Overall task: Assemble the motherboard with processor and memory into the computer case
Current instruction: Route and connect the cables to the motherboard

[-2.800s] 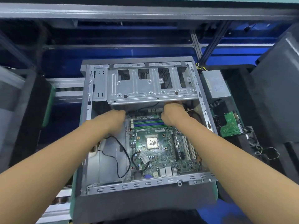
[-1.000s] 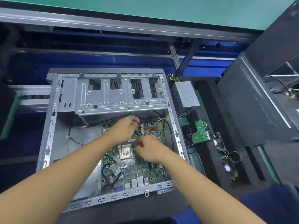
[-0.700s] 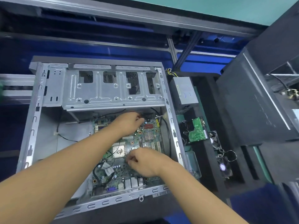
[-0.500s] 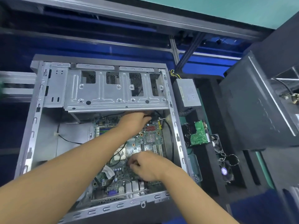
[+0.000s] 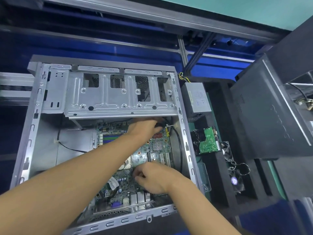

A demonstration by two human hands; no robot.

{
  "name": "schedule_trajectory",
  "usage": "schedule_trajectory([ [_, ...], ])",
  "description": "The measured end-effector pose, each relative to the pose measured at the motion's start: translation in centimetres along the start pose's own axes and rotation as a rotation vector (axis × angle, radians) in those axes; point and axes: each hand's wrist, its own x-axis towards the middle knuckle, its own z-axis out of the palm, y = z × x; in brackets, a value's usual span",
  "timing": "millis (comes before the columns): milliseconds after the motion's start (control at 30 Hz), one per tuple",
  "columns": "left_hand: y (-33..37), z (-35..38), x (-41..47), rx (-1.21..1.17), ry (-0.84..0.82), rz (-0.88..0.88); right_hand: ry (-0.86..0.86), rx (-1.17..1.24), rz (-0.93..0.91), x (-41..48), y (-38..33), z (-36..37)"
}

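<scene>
Head view: hands (image 5: 144,129) farther apart over motherboard (image 5: 142,157)

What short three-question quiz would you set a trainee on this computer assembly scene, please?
1. True or false: the motherboard lies inside the computer case.
2. Where is the grey power supply? A) mounted inside the case B) outside it, beside its right wall C) on top of the motherboard
3. Which hand reaches to the board's far edge, just below the drive cage?

Key: 1 true. 2 B. 3 the left hand; the right hand is over the board's near half.
</scene>
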Motion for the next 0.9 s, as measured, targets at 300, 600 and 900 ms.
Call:
schedule_trajectory([
  [300,0.7,1.6,1.9,-0.194,-0.041,-0.074,-0.022,-0.051,-0.010,0.1,0.1,0.2],
  [600,2.1,1.6,1.5,-0.234,0.036,-0.122,-0.020,-0.081,-0.028,0.5,0.1,0.4],
  [900,2.5,0.2,1.5,-0.203,-0.044,-0.083,-0.030,-0.090,-0.040,0.3,0.1,0.4],
])
